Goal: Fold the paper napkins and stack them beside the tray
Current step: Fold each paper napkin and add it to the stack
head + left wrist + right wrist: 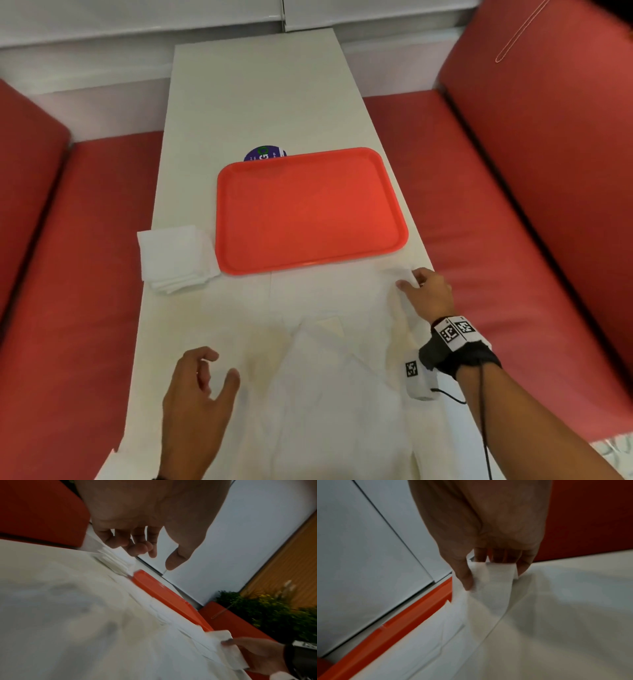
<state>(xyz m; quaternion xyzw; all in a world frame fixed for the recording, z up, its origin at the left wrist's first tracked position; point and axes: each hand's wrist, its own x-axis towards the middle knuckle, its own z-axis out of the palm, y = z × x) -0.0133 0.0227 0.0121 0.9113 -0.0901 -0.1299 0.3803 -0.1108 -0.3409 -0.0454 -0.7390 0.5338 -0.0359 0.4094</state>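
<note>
Right hand (426, 291) pinching napkin corner (489, 577): tray (394, 246) rim just ahead-left, blocks there. Table edge right. Open toward left hand (195, 394); napkin stack (171, 257) far left, clear of path.

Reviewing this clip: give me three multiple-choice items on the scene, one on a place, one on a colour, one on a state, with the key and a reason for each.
1. Where does the stack of folded napkins lie?
A. on the tray
B. on the table beside the tray's left edge
C. on the bench seat

2. What colour is the tray?
A. blue
B. green
C. orange-red

3. What is the right hand doing?
A. pinching the corner of an unfolded napkin
B. resting flat on the tray
C. holding a cup

Key: B, the stack sits on the table left of the tray; C, its rim and floor are orange-red; A, thumb and fingers hold a raised paper corner.
</note>
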